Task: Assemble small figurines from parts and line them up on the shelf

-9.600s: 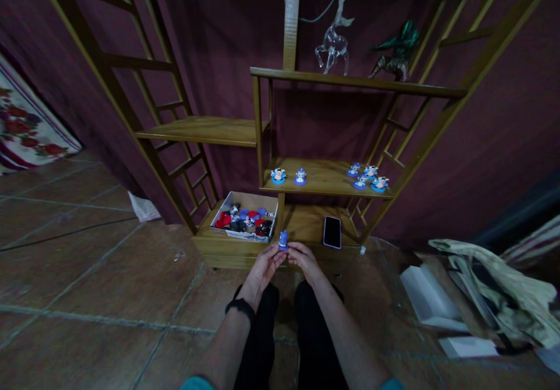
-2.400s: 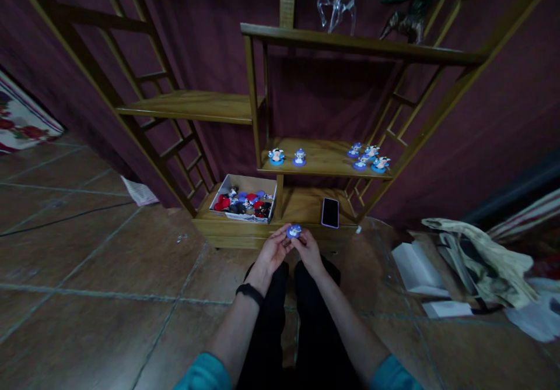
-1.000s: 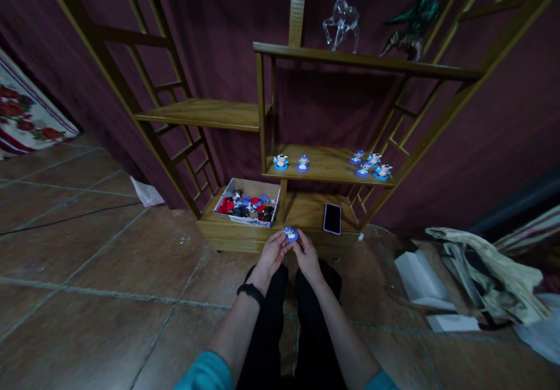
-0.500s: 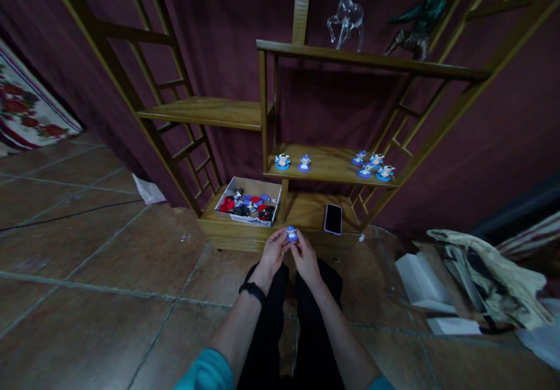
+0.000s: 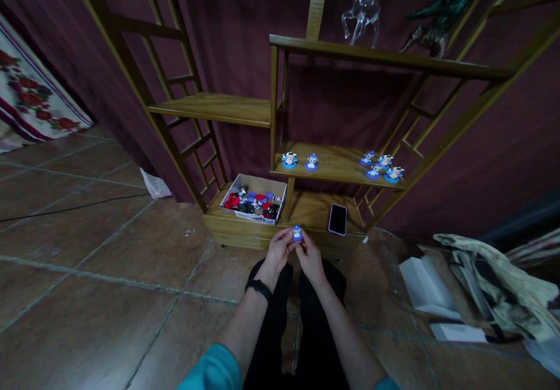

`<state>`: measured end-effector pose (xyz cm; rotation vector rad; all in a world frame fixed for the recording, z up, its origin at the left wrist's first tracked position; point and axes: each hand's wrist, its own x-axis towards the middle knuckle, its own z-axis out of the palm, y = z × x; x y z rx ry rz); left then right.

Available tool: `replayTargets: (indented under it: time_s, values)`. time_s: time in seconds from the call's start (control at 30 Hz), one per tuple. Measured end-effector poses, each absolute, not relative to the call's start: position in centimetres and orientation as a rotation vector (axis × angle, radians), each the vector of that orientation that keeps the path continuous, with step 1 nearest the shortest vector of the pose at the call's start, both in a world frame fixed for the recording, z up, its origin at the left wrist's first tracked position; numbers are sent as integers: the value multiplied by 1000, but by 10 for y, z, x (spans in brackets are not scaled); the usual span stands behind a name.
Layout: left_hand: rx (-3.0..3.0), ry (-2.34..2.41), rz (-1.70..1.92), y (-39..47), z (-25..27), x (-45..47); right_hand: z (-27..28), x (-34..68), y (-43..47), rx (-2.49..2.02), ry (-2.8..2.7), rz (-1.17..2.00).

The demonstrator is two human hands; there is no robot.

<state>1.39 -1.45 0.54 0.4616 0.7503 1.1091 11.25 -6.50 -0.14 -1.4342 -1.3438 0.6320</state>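
A small purple-and-white figurine (image 5: pixel 297 233) is held upright between both hands, just in front of the low shelf. My left hand (image 5: pixel 279 249) pinches it from the left, a dark band on that wrist. From the right, the fingers of my right hand (image 5: pixel 310 256) close on its base. Beyond the hands, a white box (image 5: pixel 280 208) holds several red, black and purple figures. On the shelf above stand a blue-based figurine (image 5: pixel 289 160) and a purple figurine (image 5: pixel 311 162) at the left, with several similar figurines (image 5: pixel 373 171) grouped at the right end.
A phone (image 5: pixel 338 219) lies on the lower shelf (image 5: pixel 306 212). Higher up stand a clear deer statue (image 5: pixel 364 11) and a dark green statue (image 5: pixel 433 20). On the floor at right are a white box (image 5: pixel 426 285) and crumpled cloth (image 5: pixel 503 279). A cable (image 5: pixel 74 208) runs along the left floor.
The view has shifted slightly, so the shelf's left part and the figurines appear a little farther right. Both hands still hold the purple figurine in much the same place.
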Motion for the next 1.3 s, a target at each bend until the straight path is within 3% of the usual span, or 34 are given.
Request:
replayTargets:
  time_s: [0.77,1.3]
  values:
    - [490,565,1021,-20,11,12,-4,118,-61,-1268,-1114,798]
    - [556,570,979,-27,17,9,3,119,-67,-1379,-1129,653]
